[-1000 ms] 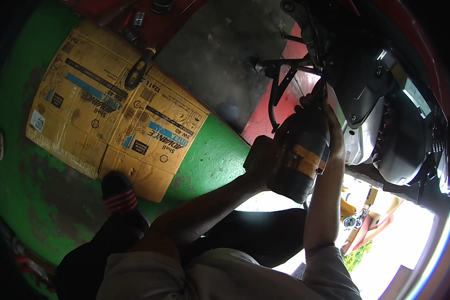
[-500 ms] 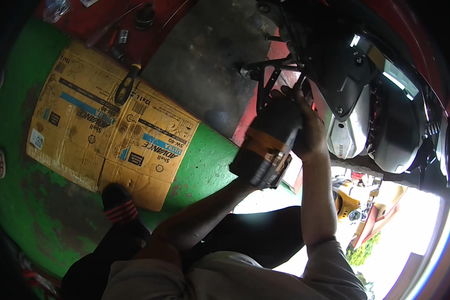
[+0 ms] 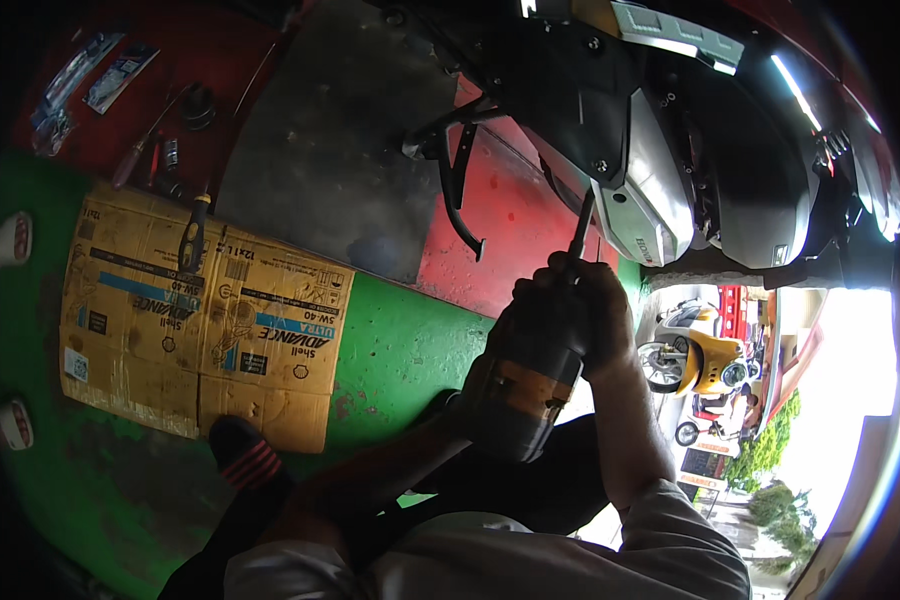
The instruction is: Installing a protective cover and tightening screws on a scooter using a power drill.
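Observation:
In front of my body is a black and orange impact wrench (image 3: 530,385), with a thin metal shaft (image 3: 581,228) sticking out of its nose. My right hand (image 3: 602,315) is closed round the front of the tool, just behind that shaft. The shaft's tip lies by the lower edge of the motorcycle's grey and black engine cover (image 3: 632,222); whether it touches cannot be made out. My left forearm (image 3: 385,462) reaches to the tool's left side. The left hand is dark and mostly hidden behind the tool body, apparently round its handle.
A flattened cardboard box (image 3: 140,390) lies on the green floor at left, a pair of pliers (image 3: 192,235) on its far edge. Beyond are a screwdriver (image 3: 130,165), small parts and plastic packets (image 3: 120,78). The motorcycle's stand (image 3: 458,185) juts out. A yellow scooter (image 3: 718,365) stands outside.
The impact wrench has come down toward my body, away from the stand area, and its shaft now shows. My right hand has moved down with it. The view has shifted.

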`<state>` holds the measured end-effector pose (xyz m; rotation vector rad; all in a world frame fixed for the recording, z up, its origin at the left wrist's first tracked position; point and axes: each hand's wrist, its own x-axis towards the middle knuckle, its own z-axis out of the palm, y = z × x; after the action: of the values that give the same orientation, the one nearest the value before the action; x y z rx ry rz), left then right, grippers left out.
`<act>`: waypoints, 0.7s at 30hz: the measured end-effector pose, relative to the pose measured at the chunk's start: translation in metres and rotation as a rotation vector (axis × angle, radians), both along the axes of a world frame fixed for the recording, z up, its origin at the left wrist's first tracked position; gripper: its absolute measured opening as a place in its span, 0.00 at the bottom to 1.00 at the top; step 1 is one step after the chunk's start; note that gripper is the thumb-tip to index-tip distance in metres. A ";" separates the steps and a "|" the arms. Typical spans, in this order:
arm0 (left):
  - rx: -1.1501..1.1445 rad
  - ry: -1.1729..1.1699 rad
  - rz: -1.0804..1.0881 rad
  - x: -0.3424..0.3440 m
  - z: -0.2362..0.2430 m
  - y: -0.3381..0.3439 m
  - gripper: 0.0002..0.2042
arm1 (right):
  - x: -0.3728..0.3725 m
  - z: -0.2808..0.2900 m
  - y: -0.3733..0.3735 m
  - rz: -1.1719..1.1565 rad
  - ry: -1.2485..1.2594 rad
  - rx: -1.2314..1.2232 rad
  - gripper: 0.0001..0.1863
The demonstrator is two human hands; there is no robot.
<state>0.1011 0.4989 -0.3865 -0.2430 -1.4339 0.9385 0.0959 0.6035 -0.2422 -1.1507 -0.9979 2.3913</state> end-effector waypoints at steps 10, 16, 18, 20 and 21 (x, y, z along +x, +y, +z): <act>-0.280 0.195 -0.005 -0.004 0.017 0.015 0.29 | 0.019 0.015 0.009 0.013 0.057 0.060 0.16; -0.527 0.470 0.187 -0.004 0.025 0.014 0.29 | 0.021 0.020 0.014 0.022 0.061 0.053 0.15; -0.617 0.552 0.165 -0.004 0.027 0.015 0.29 | 0.020 0.021 0.017 0.056 0.111 0.048 0.16; -0.655 0.621 0.206 -0.007 0.025 0.018 0.29 | 0.017 0.023 0.021 0.039 0.070 0.112 0.18; -0.660 0.648 0.232 -0.009 0.022 0.019 0.29 | 0.015 0.025 0.023 -0.001 -0.001 0.178 0.20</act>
<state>0.0917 0.5179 -0.3640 -0.2269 -0.5336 1.5033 0.1113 0.6263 -0.2175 -1.0875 -1.1838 2.2482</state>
